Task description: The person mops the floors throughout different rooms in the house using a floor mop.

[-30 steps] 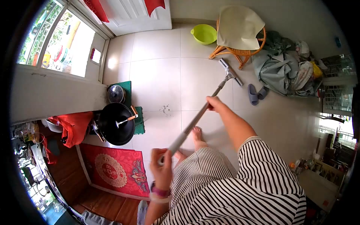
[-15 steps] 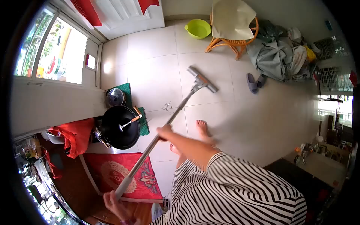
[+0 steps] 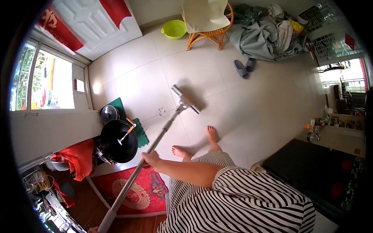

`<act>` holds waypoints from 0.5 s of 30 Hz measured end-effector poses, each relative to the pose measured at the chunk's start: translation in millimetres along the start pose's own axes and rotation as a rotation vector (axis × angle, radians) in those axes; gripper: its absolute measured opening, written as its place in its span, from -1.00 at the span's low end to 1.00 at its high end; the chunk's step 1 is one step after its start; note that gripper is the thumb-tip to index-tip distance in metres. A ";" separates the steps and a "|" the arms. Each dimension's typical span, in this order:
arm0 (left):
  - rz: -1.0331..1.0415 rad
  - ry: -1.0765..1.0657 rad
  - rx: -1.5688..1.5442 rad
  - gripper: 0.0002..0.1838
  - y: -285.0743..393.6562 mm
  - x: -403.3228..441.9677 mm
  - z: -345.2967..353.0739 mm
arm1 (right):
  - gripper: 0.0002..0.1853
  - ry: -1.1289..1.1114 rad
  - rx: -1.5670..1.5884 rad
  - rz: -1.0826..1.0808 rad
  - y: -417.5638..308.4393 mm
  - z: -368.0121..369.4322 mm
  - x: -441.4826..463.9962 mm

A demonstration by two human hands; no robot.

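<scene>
A mop (image 3: 171,120) with a long grey pole and a flat, wide head slants from the lower left up to mid-floor. My right hand (image 3: 151,158) is closed around the middle of its pole. At the bottom edge, only a bit of my left hand (image 3: 93,230) shows, against the thick grip end of the pole. The mop head (image 3: 185,99) casts a shadow to its right and seems tilted; whether it touches the floor I cannot tell. Left of it, dark wet-looking specks (image 3: 160,112) mark the pale tiles.
A black wok (image 3: 118,141) with a ladle and a lidded pot (image 3: 110,113) stand left by green mats (image 3: 140,133). A red rug (image 3: 155,186) lies below. Farther off are a green basin (image 3: 174,29), a rattan chair (image 3: 206,17), slippers (image 3: 241,70) and grey sheeting (image 3: 256,39).
The view has shifted, so more of the dark cabinet at right shows. The mop head has swung left and closer to the specks. My left hand has dropped almost out of view.
</scene>
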State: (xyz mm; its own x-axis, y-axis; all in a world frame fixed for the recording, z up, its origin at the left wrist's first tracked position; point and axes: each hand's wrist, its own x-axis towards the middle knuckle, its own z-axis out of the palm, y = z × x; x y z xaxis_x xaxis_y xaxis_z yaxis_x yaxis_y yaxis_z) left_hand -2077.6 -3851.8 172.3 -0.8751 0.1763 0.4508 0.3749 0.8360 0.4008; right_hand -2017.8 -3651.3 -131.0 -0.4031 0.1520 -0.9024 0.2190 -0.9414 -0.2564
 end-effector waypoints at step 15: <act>0.033 -1.315 -0.693 -0.83 306.2 -237.3 237.1 | -0.87 0.434 0.022 -0.081 -191.6 -572.1 7.6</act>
State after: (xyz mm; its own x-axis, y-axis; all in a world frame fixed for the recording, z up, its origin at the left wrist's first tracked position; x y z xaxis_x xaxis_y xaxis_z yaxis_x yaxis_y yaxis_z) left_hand -1827.8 -3514.5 -1.1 -0.3643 0.8372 -0.4078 0.1362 0.4811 0.8660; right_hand -1554.5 -3297.5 -286.8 -0.0069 0.3336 -0.9427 0.1816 -0.9266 -0.3292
